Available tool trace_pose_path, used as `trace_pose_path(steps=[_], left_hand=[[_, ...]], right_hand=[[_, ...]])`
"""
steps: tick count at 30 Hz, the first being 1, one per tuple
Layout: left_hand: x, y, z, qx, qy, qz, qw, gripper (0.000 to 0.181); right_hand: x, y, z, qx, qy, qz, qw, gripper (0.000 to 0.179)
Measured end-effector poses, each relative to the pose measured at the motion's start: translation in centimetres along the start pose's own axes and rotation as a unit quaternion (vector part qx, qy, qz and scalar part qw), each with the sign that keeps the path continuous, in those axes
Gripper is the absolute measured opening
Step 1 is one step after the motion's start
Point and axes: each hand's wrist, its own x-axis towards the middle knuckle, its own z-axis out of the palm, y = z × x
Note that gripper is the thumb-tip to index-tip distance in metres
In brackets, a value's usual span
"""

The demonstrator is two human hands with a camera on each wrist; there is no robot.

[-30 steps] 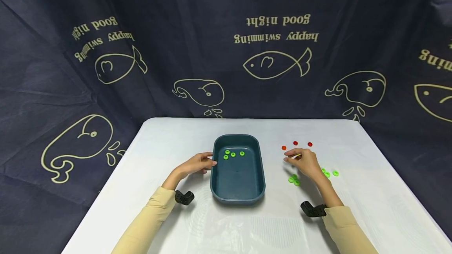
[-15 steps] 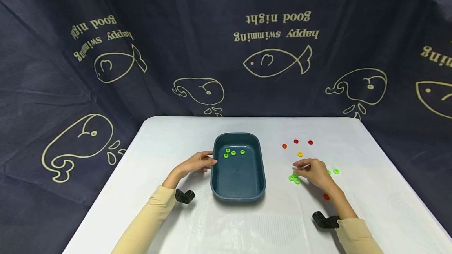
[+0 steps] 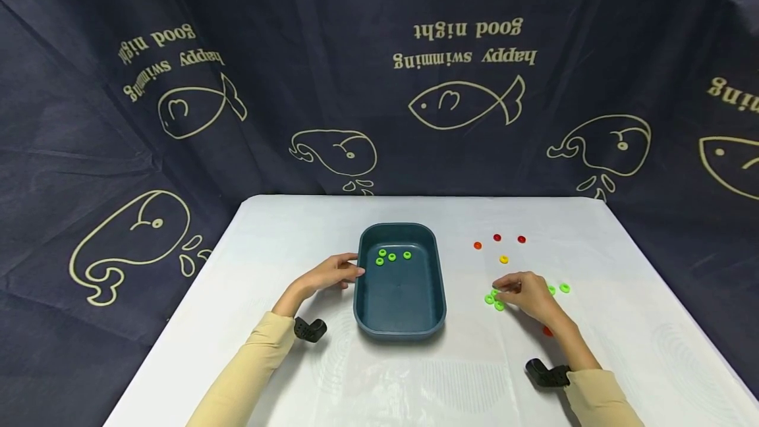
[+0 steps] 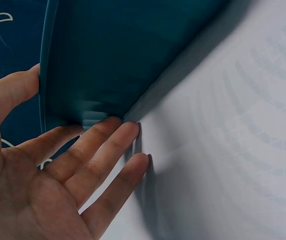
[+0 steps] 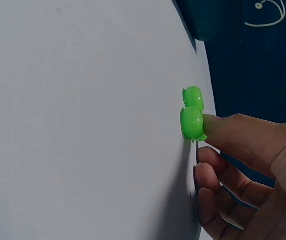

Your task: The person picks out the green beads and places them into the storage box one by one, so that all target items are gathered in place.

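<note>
My left hand (image 3: 329, 273) holds the left wall of a dark teal plastic bin (image 3: 398, 333). Its thumb (image 4: 20, 87) laps over the rim while the fingers (image 4: 95, 155) lie along the outside of the wall. Several small green rings (image 3: 392, 257) lie in the far part of the bin. To the right, my right hand (image 3: 528, 294) is low over a small cluster of green rings (image 3: 489, 299) on the table, index finger and thumb apart. In the right wrist view, the thumb (image 5: 243, 137) touches the nearest green ring (image 5: 192, 123); where the index fingertip lies is hidden.
Beyond the right hand lie a yellow piece (image 3: 504, 259), an orange piece (image 3: 477, 246) and two red pieces (image 3: 497, 238). More green rings (image 3: 564, 288) sit right of that hand, and a red piece (image 3: 548, 331) shows beside the forearm. A dark curtain (image 3: 379, 84) hangs behind the white table (image 3: 284, 229).
My right hand has moved toward me, away from the yellow piece, and lowered to the green cluster. The yellow piece and a red piece have come into sight. The left hand stays put.
</note>
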Motion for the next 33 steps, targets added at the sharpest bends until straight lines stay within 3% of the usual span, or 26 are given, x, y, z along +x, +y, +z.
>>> trace_pose_path(steps=[18, 33], left_hand=[[-0.1, -0.1, -0.2, -0.006, -0.002, 0.000, 1.0000, 0.067], [0.2, -0.2, -0.3, -0.004, -0.006, 0.004, 1.0000, 0.067]], right_hand=[[0.5, -0.5, 0.3, -0.013, 0.006, 0.016, 0.9998, 0.016], [4.5, -3.7, -1.5, -0.025, 0.041, -0.024, 0.9986, 0.017]])
